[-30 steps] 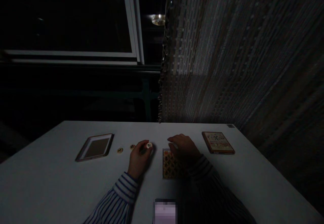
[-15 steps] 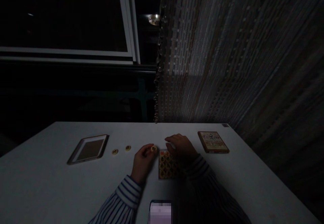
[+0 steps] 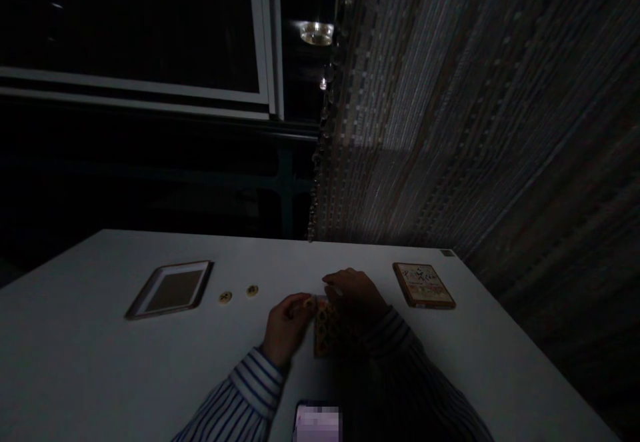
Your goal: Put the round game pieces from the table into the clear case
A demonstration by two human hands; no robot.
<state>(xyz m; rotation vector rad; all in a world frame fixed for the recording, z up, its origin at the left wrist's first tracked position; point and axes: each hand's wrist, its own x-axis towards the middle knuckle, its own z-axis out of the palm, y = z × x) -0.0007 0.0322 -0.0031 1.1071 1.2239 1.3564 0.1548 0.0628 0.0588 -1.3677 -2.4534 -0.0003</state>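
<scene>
My left hand point(image 3: 286, 327) is closed, thumb and fingers pinching a round Chinese chess piece point(image 3: 308, 302) at the left edge of a shallow box of chess pieces point(image 3: 321, 347). Several round pieces with dark or red characters sit in rows inside this box. Over its right part hovers my right hand point(image 3: 357, 295), index finger stretched out and thumb apart, with nothing visible held. That hand and its shadow hide much of the box. Left of my hands, two loose chess pieces, one nearer point(image 3: 225, 297) and one farther point(image 3: 253, 290), lie on the white table point(image 3: 210, 362).
A tray-like lid or frame point(image 3: 133, 311) lies at the table's left. To the right rests a flat brown box point(image 3: 424, 286) with a printed cover. A phone point(image 3: 317, 423) is at the near edge. Behind hang a string curtain point(image 3: 395, 129) and a window frame point(image 3: 273, 42).
My left hand has brought its chess piece slightly right and down, to the box edge. The right hand has stayed over the box. The camera view has shifted a little.
</scene>
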